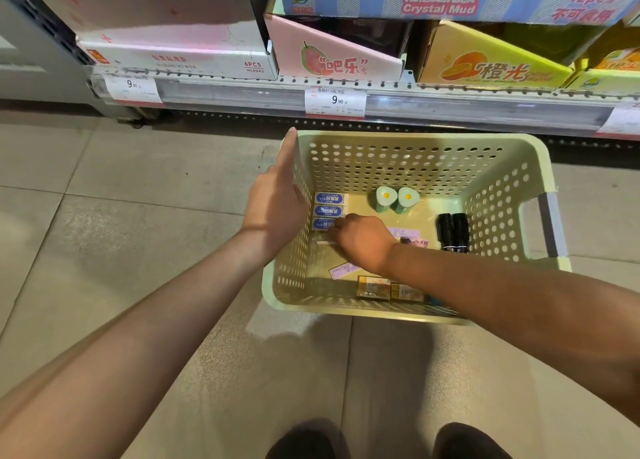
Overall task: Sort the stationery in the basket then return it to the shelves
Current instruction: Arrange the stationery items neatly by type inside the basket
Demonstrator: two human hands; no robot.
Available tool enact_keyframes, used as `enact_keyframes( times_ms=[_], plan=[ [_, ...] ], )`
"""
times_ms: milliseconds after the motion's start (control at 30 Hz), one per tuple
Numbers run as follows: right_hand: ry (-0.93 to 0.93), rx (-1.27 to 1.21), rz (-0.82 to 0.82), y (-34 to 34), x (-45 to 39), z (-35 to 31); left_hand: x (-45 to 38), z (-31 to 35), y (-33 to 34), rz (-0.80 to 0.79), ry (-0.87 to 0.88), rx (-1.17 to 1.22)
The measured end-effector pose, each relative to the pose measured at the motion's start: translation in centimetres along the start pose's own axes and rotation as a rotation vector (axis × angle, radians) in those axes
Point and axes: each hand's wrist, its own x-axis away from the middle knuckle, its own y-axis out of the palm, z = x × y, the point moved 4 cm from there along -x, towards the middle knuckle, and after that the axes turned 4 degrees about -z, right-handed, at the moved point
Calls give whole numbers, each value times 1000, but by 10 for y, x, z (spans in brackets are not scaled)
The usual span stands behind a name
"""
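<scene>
A pale green perforated basket (408,139) stands on the floor below the shelf. Inside it, three blue erasers (329,205) lie stacked in a row at the left, two green egg-topped items (396,198) stand at the back, and two black markers (452,231) lie at the right. Purple packets (410,236) and small yellow boxes (389,288) lie near the front. My left hand (277,198) rests flat against the basket's left wall, fingers extended. My right hand (362,242) reaches down inside, fingertips at the lowest blue eraser; whether it grips the eraser is hidden.
A shelf edge (381,98) with price tags runs across behind the basket, carrying pink (332,60), white (173,56) and orange (491,67) display boxes. Grey tiled floor (121,216) spreads to the left. My shoes (388,441) show at the bottom.
</scene>
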Motion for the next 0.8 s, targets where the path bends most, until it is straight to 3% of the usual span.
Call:
enact_keyframes(
  times_ms=[333,800],
  plan=[
    [-95,10,-182,-3,7,7,1,-1,1,2,-4,-3],
    [124,-68,-171,-8,5,9,0,-2,1,-10,-4,-2]
  ],
)
